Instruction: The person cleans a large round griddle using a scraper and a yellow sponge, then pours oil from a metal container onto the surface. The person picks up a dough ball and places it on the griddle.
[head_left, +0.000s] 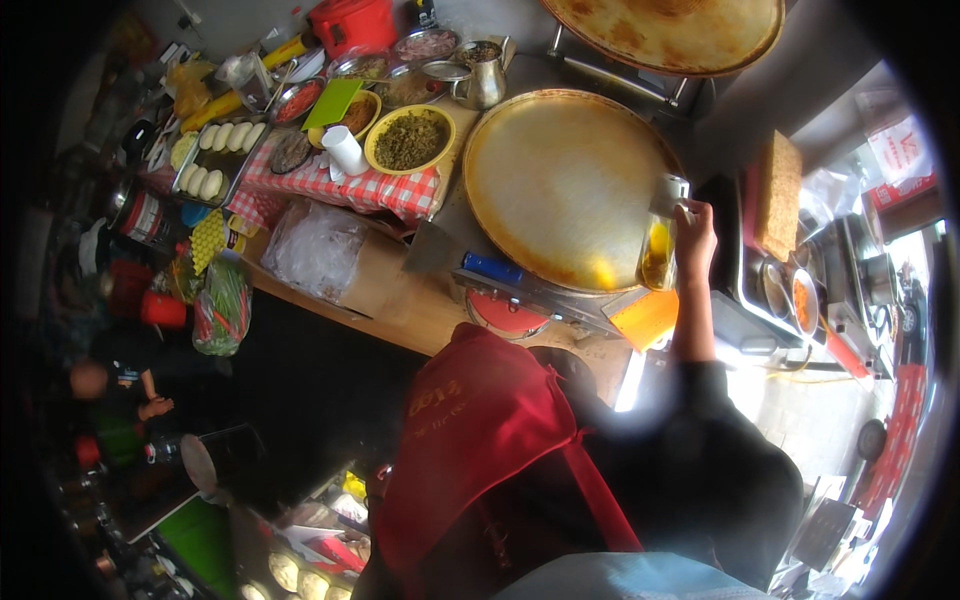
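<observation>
My right hand (697, 229) grips a glass oil dispenser (658, 255) with a metal top and yellow oil inside. It is at the right edge of a large round griddle (570, 180), which has a browned rim and a bare, shiny surface. A yellow glint shows on the griddle beside the dispenser; I cannot tell whether it is oil or light. My left hand is out of view. Before the griddle's front left lie a wide metal scraper (435, 247) and its blue handle (491, 268). An orange flat piece (646, 319) sits below the dispenser.
Left of the griddle, a yellow bowl of chopped greens (411, 140), a white cup (346, 151) and a tray of dough pieces (221, 161) stand on checked cloth. A raised round plate (667, 34) is behind. Pots (802, 292) stand right. Another person's hand (156, 407) shows far left.
</observation>
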